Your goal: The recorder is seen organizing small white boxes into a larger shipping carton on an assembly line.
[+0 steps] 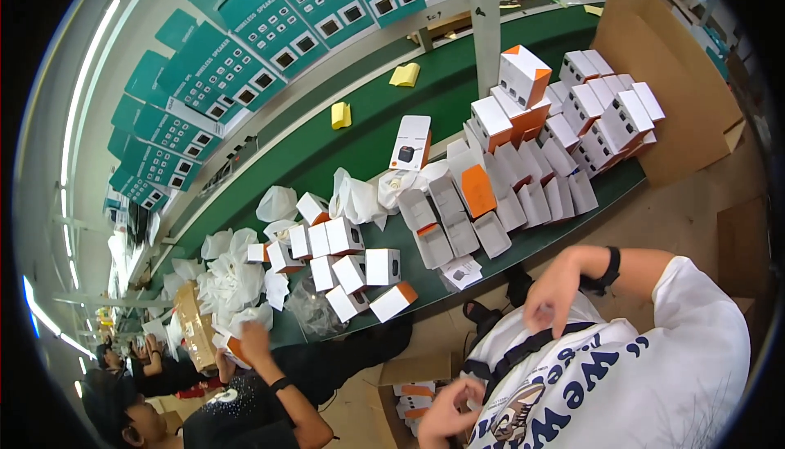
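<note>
My right hand (549, 298), a black band at its wrist, hangs in front of my white shirt by a black strap (536, 344). Its fingers are loosely bent with nothing seen between them. Lower down, my left hand (451, 406) hovers near the shirt with thumb and fingers curved apart, holding nothing visible. Nearest on the green table's edge stand several opened white boxes (446, 232), their flaps up, one with an orange flap (477, 190). A printed leaflet (462, 273) lies at that edge. Behind them, a white-and-orange box (410, 142) with a speaker picture lies flat.
Closed small boxes (609, 114) are stacked right, beside a cardboard sheet (666, 81). More boxes (350, 271) and white bags (233, 273) lie left. Teal cartons (278, 28) line the shelf. Below, an open carton (392, 371) holds boxes. A co-worker in black (245, 408) handles a box.
</note>
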Available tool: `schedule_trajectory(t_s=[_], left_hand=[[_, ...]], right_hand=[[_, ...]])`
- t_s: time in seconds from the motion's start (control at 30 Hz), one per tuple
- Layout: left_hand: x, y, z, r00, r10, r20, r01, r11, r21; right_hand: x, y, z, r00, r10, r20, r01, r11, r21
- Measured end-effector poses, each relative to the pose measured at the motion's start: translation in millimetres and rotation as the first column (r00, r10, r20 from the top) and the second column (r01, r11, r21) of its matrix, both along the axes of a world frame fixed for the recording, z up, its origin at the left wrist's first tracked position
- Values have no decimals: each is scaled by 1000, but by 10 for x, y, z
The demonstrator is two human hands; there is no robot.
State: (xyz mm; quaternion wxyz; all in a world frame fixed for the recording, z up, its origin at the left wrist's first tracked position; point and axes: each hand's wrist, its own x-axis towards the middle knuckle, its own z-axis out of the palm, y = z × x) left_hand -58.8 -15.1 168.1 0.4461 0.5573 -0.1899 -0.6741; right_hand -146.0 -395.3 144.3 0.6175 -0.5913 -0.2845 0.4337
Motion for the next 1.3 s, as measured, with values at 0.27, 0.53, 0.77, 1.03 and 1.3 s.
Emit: schedule_trajectory(t_s=[0.27,0.53,0.77,1.03,1.3], left_hand=[[320,-840,-1111,916,230,329,-262,963,55],[419,-1261,-701,460,537,707,-496,816,-297],[431,-1252,205,402,808,430,-438,583,-685],[116,-152,-360,256,948,189,-808,317,-497],[274,626,-1161,113,884,454,-812,346,-470]], right_hand=[[277,-660,274,178,-729,660,968,11,-249],[822,-777,140,312,-396,864,926,-76,-370],[654,-453,1224,530,-477,701,738,667,-103],[1476,875,250,841,-422,339,469,880,-68],[2507,1733,-1058,575,-605,551,799,269,-538]])
